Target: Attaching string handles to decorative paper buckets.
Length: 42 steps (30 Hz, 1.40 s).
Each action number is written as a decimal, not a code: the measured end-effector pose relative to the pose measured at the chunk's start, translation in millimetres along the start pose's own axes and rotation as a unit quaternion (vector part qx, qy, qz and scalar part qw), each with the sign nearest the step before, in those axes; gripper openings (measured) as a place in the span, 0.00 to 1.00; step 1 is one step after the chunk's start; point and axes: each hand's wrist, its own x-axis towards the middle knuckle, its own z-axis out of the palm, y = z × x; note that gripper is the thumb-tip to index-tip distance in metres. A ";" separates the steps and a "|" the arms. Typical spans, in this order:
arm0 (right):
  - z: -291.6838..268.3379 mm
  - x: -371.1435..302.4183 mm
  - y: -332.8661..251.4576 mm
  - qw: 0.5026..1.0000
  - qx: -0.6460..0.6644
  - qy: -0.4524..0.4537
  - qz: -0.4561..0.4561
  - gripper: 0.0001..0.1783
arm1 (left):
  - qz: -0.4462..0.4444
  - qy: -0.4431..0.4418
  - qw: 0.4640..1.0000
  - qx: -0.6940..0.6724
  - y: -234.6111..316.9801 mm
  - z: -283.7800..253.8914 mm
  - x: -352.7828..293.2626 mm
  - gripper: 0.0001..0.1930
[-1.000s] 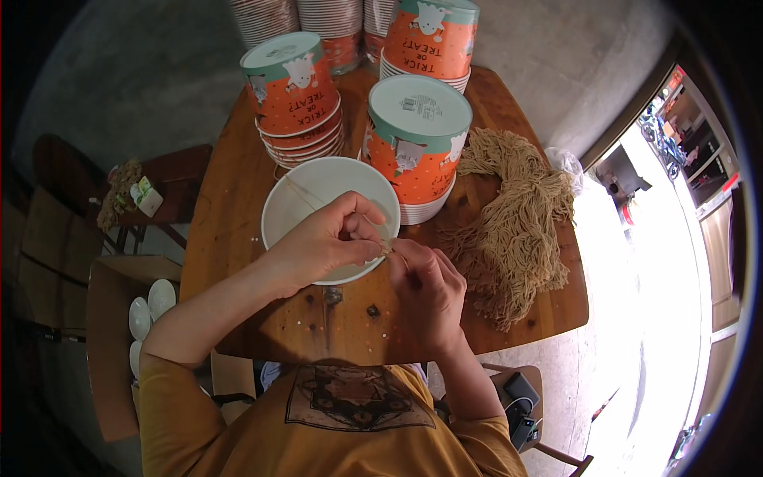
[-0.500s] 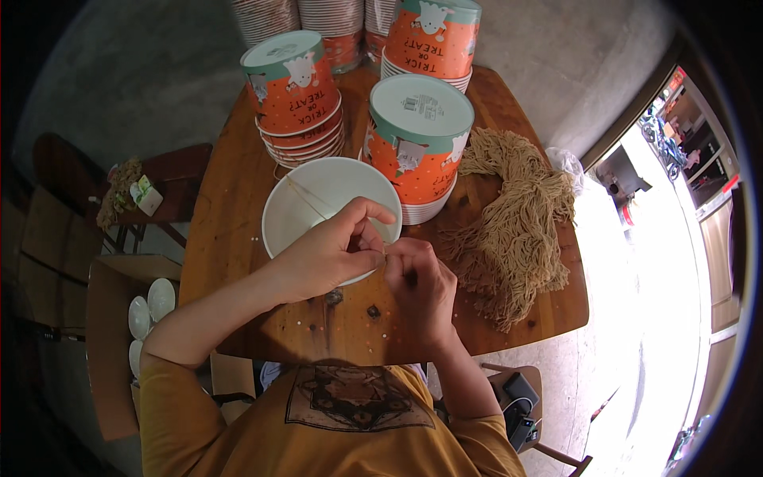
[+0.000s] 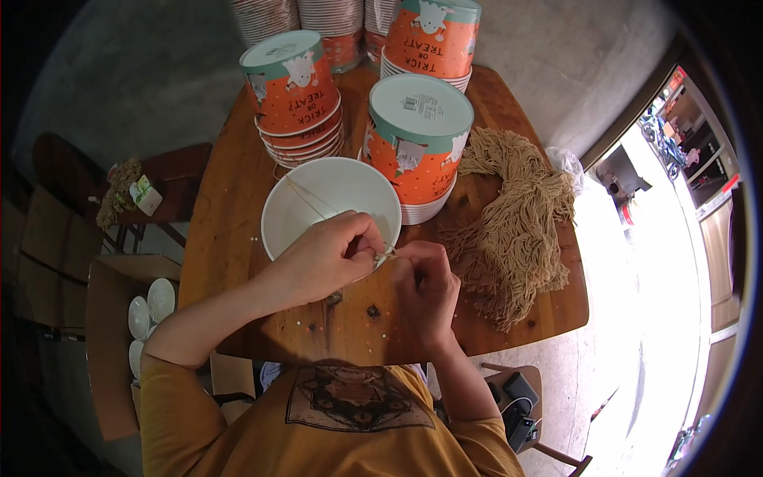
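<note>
A white-lined paper bucket (image 3: 280, 219) stands mouth up in the middle of the wooden table. Thin tan string (image 3: 304, 193) runs across its inside toward my hands. Over the near rim, my left hand (image 3: 330, 253) pinches the string between thumb and fingertips. My right hand (image 3: 426, 288), fingers curled in, grips the string just to the right, and a short stretch (image 3: 387, 255) shows between the two. Whether it forms a knot is too small to tell. To the right lies a thick bundle of tan strings (image 3: 520, 238).
Stacks of upturned orange buckets stand behind the white-lined one: one at left (image 3: 296, 95), one close at right (image 3: 417, 151), another beyond it (image 3: 433, 36). A cardboard box (image 3: 111, 350) holding white round pieces sits at lower left. A chair (image 3: 532, 397) with dark devices is at lower right.
My right hand has shifted slightly right and down. My left hand's fingers have closed in more, and the string between the hands shows more clearly.
</note>
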 end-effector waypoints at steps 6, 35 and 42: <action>-1.9 -0.9 0.4 0.999 0.039 -0.012 0.028 0.08 | 0.007 -0.014 0.998 -0.055 -7.0 2.1 2.8 0.04; -21.9 22.4 -12.6 0.969 -0.143 -0.076 -0.188 0.14 | -0.010 -0.013 0.997 -0.081 -3.2 2.4 0.5 0.04; -27.5 18.1 -4.9 0.969 -0.151 -0.094 -0.173 0.16 | 0.038 0.009 0.999 -0.035 -5.4 2.6 -1.9 0.04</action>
